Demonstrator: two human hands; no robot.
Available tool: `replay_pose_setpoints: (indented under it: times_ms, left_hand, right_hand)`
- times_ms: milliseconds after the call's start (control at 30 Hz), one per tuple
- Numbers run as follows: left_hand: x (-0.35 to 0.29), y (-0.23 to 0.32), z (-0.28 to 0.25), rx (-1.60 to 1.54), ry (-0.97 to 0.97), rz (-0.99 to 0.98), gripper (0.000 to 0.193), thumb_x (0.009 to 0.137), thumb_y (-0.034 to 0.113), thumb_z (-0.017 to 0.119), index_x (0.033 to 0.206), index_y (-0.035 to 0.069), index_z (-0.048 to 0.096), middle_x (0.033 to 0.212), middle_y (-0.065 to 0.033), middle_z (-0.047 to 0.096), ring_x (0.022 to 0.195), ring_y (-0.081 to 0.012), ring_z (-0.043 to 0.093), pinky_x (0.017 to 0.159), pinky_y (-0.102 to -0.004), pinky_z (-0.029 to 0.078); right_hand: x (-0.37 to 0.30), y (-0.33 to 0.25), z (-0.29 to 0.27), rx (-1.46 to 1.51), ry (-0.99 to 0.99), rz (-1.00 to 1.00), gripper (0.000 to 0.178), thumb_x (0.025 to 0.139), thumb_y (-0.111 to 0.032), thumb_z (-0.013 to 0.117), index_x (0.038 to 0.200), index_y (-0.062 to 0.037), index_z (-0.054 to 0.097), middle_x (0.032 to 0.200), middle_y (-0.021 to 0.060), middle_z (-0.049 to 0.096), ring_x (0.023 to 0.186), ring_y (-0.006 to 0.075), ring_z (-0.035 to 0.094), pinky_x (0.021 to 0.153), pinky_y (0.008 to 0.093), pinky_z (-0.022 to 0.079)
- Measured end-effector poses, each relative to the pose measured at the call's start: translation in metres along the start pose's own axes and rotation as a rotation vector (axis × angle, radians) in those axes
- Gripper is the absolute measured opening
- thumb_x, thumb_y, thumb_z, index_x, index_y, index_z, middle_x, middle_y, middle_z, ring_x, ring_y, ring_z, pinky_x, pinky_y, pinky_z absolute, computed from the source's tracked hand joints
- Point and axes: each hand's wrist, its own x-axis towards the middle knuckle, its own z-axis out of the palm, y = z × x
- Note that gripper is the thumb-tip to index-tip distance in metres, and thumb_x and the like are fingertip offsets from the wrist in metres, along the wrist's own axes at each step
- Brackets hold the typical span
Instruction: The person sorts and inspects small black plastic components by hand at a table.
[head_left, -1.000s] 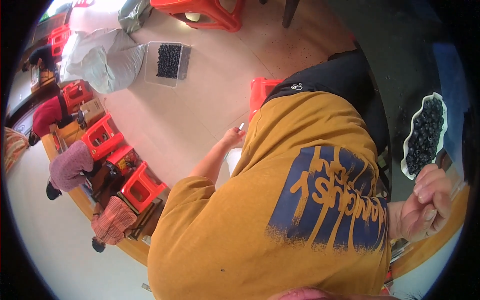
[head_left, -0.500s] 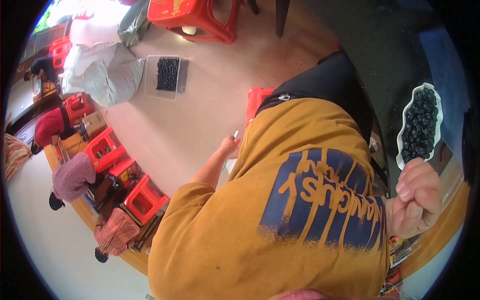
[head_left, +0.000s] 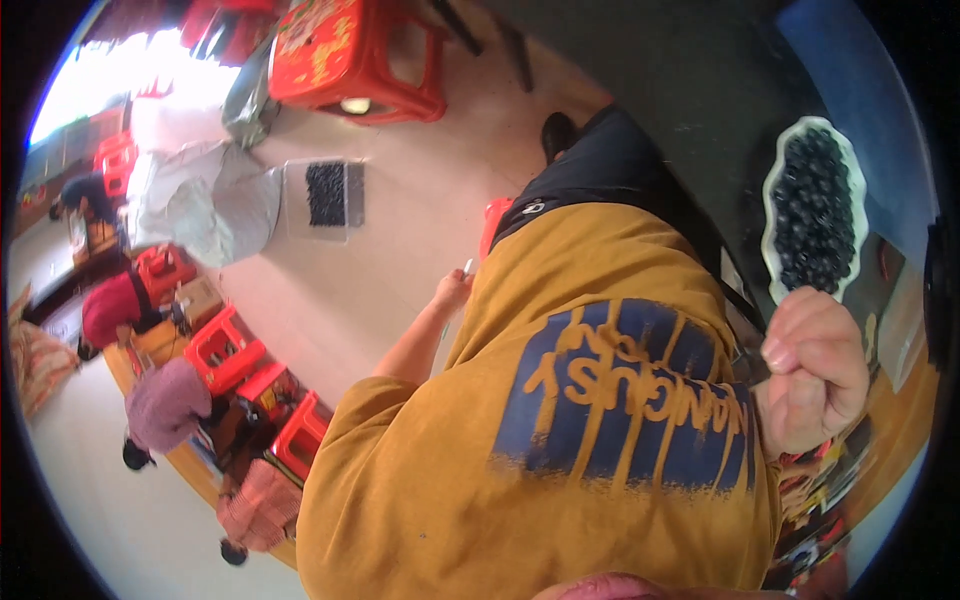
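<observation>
My right hand point(head_left: 815, 370) is closed, its fingers curled against the thumb. It sits at the near end of a white scalloped dish point(head_left: 858, 180), and whether it grips the rim or a small piece is hidden. Many small round black pieces point(head_left: 815, 205) fill the dish, which is over a dark tabletop point(head_left: 700, 90). On the other side of my body, my left hand point(head_left: 453, 292) is low near my lap. Between its fingers is a short white stick point(head_left: 468, 266).
A clear plastic tub point(head_left: 354, 195) of black pieces stands on the floor beside a pale sack point(head_left: 205, 205). A red stool point(head_left: 355, 60) is farther off. Several people sit along a wooden bench at left, among red stools point(head_left: 225, 350). Assorted items point(head_left: 820, 490) lie at lower right.
The view has shifted: the dish and my right hand appear farther up and left, while the tub and people at left sit lower. My left hand keeps the white stick.
</observation>
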Motion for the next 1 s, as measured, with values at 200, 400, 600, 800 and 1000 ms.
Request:
replay_pose_setpoints:
  times_ms: [200, 400, 600, 800, 1000]
  left_hand:
    - [-0.004, 0.06, -0.01, 0.109, -0.062, 0.248, 0.023, 0.083, 0.027, 0.052, 0.087, 0.005, 0.057, 0.069, -0.0101, 0.057, 0.064, -0.0211, 0.052, 0.059, -0.0345, 0.042]
    - [-0.009, 0.12, -0.031, 0.245, 0.057, 0.536, 0.018, 0.084, 0.023, 0.051, 0.083, 0.006, 0.055, 0.065, -0.0068, 0.054, 0.061, -0.0173, 0.049, 0.055, -0.0319, 0.04]
    - [-0.032, 0.186, -0.028, 0.273, 0.248, 0.82, 0.015, 0.085, 0.019, 0.05, 0.079, 0.007, 0.053, 0.061, -0.0035, 0.051, 0.057, -0.0135, 0.045, 0.051, -0.0293, 0.038]
    - [-0.092, 0.27, -0.004, -0.126, 0.351, 0.614, 0.016, 0.089, 0.018, 0.05, 0.075, 0.012, 0.045, 0.06, 0.0079, 0.04, 0.047, -0.0019, 0.034, 0.041, -0.0178, 0.026]
    - [-0.123, 0.314, 0.021, 0.137, 0.283, 0.624, 0.016, 0.089, 0.019, 0.05, 0.076, 0.01, 0.046, 0.063, 0.0069, 0.04, 0.056, -0.0019, 0.034, 0.048, -0.0171, 0.027]
  right_hand:
    - [-0.013, 0.004, -0.026, 0.112, -0.007, 0.023, 0.011, 0.078, -0.004, 0.054, 0.088, 0.0013, 0.056, 0.078, 0.0089, 0.057, 0.063, 0.0169, 0.053, 0.054, 0.027, 0.039]
    - [-0.052, 0.018, -0.04, 0.17, 0.207, 0.012, 0.019, 0.073, 0.0, 0.059, 0.092, 0.0014, 0.06, 0.077, 0.0074, 0.059, 0.06, 0.0148, 0.055, 0.051, 0.0255, 0.04]
    - [-0.11, 0.027, -0.071, 0.171, 0.391, 0.057, 0.018, 0.078, -0.002, 0.054, 0.095, 0.0055, 0.057, 0.073, 0.0065, 0.055, 0.054, 0.0133, 0.049, 0.051, 0.0248, 0.038]
    - [-0.15, 0.034, -0.087, -0.246, 0.931, 0.374, 0.024, 0.079, 0.003, 0.055, 0.103, 0.0028, 0.057, 0.078, 0.0038, 0.051, 0.058, 0.0053, 0.042, 0.05, 0.0154, 0.031]
    - [-0.148, 0.044, -0.101, -0.607, 0.664, 0.526, 0.029, 0.077, -0.005, 0.061, 0.106, -0.0007, 0.057, 0.089, 0.0063, 0.051, 0.067, 0.0095, 0.042, 0.063, 0.0188, 0.036]
